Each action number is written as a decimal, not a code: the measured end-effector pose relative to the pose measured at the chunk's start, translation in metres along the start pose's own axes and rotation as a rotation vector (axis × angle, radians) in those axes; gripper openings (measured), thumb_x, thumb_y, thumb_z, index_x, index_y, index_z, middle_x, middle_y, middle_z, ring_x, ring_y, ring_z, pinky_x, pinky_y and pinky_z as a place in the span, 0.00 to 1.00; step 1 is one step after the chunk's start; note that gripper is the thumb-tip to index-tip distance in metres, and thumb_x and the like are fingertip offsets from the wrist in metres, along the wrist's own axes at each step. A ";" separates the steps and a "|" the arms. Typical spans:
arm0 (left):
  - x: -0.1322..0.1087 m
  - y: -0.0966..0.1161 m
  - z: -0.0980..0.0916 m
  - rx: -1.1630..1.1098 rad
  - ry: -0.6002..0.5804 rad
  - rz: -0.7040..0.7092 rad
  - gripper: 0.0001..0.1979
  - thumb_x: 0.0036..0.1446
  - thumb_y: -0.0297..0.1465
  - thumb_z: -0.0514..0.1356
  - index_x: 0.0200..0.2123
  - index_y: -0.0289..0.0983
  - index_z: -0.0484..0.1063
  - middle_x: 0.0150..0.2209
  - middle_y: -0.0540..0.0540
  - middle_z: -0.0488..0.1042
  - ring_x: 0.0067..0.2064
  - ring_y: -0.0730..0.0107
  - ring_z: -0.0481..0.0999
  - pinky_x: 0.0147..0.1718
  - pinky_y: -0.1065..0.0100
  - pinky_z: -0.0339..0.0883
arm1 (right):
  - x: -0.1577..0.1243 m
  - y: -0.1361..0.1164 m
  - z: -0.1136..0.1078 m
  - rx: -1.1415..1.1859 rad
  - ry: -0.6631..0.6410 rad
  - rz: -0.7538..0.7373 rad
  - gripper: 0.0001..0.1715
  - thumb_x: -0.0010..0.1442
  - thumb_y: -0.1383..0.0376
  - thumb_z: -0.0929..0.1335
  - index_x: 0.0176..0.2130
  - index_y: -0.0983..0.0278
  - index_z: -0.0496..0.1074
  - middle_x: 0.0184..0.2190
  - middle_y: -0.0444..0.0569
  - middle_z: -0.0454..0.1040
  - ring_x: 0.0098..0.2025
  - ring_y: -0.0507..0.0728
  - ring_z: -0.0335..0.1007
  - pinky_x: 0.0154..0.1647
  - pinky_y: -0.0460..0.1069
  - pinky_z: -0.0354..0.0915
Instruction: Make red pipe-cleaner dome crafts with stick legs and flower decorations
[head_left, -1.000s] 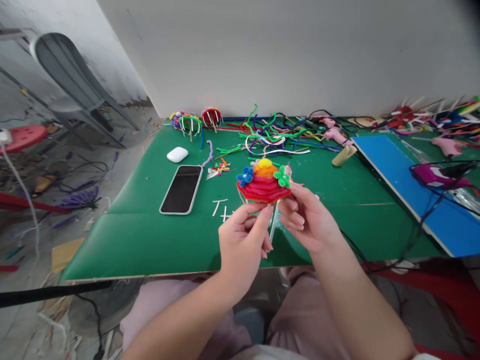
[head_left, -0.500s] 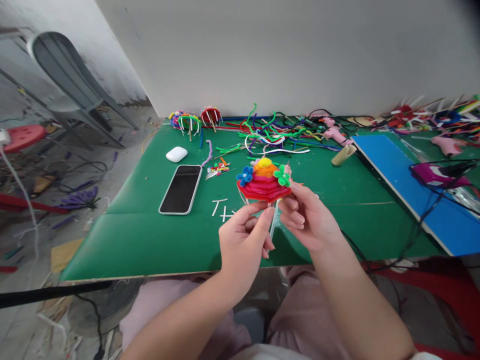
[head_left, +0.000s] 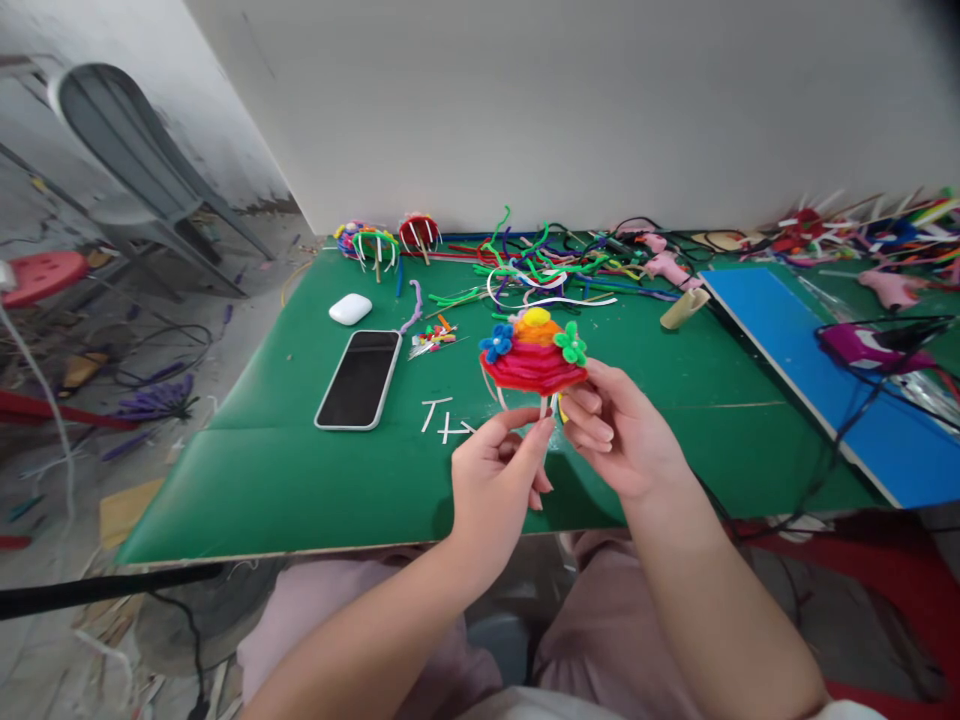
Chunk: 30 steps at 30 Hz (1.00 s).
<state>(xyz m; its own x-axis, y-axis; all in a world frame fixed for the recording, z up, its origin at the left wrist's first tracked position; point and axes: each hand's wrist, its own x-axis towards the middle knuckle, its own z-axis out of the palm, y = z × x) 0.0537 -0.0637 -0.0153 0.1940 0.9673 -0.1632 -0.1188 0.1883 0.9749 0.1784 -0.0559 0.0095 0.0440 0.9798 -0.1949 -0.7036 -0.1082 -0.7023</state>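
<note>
A small pipe-cleaner umbrella with a red canopy, an orange and yellow top, a blue flower and a green flower is held over the green table. My right hand grips it under the canopy's right edge. My left hand pinches the white stem just below the canopy with thumb and forefinger. Both hands hover above the table's front edge, close together.
A phone lies face up left of centre, with a white earbud case behind it. Loose pipe cleaners and finished umbrellas fill the back. A blue board, glue guns and cables are at the right.
The umbrella and both hands have shifted slightly right and up. My left fingers have slid closer to the stem under the canopy.
</note>
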 end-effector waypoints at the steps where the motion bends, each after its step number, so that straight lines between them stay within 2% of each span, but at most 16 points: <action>1: 0.000 -0.001 0.000 -0.004 -0.001 -0.003 0.14 0.50 0.41 0.62 0.34 0.36 0.74 0.12 0.56 0.66 0.11 0.84 0.60 0.10 0.83 0.53 | 0.000 0.000 0.000 0.002 0.001 0.000 0.15 0.50 0.64 0.70 0.20 0.65 0.61 0.14 0.35 0.60 0.11 0.41 0.46 0.08 0.38 0.42; 11: 0.003 -0.004 0.003 -0.036 0.002 -0.028 0.14 0.49 0.41 0.63 0.31 0.35 0.73 0.12 0.56 0.65 0.11 0.84 0.59 0.09 0.82 0.52 | 0.001 -0.001 -0.002 0.009 0.019 0.002 0.15 0.50 0.63 0.70 0.22 0.64 0.61 0.15 0.35 0.60 0.11 0.41 0.45 0.09 0.38 0.42; 30: 0.003 -0.005 0.001 -0.023 0.045 0.012 0.13 0.49 0.41 0.63 0.30 0.36 0.72 0.12 0.57 0.64 0.11 0.84 0.60 0.10 0.83 0.52 | 0.001 -0.002 -0.004 0.043 0.029 -0.001 0.13 0.51 0.65 0.70 0.22 0.65 0.62 0.15 0.35 0.61 0.11 0.41 0.47 0.09 0.38 0.43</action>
<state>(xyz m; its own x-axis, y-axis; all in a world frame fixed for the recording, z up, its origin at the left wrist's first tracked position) 0.0561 -0.0615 -0.0209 0.1488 0.9761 -0.1586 -0.1429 0.1799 0.9733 0.1829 -0.0553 0.0078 0.0649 0.9746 -0.2141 -0.7334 -0.0989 -0.6726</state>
